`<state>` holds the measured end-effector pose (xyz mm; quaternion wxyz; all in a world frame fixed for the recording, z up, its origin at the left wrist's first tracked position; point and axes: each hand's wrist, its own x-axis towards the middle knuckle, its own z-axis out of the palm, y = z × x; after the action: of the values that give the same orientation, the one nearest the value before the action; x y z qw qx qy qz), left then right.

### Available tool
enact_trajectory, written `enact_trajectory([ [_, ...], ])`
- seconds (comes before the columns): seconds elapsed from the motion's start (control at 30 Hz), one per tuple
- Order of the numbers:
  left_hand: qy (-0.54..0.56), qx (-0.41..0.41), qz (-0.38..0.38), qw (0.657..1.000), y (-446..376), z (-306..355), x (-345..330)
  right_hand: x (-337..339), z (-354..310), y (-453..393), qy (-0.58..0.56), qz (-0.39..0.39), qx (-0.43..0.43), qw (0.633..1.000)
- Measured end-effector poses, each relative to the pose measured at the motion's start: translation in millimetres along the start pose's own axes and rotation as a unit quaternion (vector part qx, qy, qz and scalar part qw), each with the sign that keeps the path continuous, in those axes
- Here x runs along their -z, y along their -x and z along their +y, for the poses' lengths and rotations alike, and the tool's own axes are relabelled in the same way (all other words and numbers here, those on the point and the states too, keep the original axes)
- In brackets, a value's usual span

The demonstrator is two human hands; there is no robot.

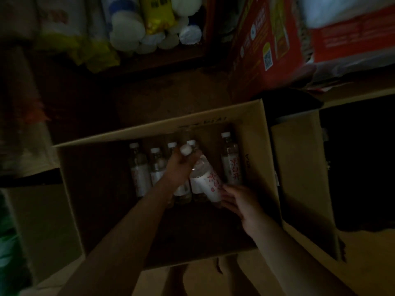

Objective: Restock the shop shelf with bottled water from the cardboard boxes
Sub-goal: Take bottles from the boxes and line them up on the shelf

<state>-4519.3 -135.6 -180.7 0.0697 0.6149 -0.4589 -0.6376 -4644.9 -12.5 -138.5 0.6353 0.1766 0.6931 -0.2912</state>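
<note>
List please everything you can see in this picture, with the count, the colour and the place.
box: one, brown cardboard, open, centre.
bottles: about six, clear with white caps and labels, inside the box; exact count unclear in the dark.
lifted bottle: one, clear, white label, tilted above the others.
red carton: one, upper right.
shelf goods: several, white and yellow, top left.
left hand: grips the lifted bottle near its cap.
right hand: fingers at the bottle's lower end.
</note>
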Motion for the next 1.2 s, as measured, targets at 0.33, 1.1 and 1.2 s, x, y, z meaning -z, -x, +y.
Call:
enact_trajectory([
  [0.33, 0.061, -0.044, -0.151, 0.986, 152.7, 186.8, 87.6, 7.3, -63.8, 159.0, 0.188, -0.286, 0.070, 0.937],
  [1.1, -0.107, -0.256, -0.393, 0.877, 519.1, 622.5, -55.9, 172.0, -138.2, 652.5, -0.071, -0.098, 0.451, 0.885],
  [1.2, -0.134, -0.299, -0.445, 0.833, 577.8, 641.1, -119.2, 233.8, -119.1, 689.1, -0.102, -0.041, 0.478, 0.871],
])
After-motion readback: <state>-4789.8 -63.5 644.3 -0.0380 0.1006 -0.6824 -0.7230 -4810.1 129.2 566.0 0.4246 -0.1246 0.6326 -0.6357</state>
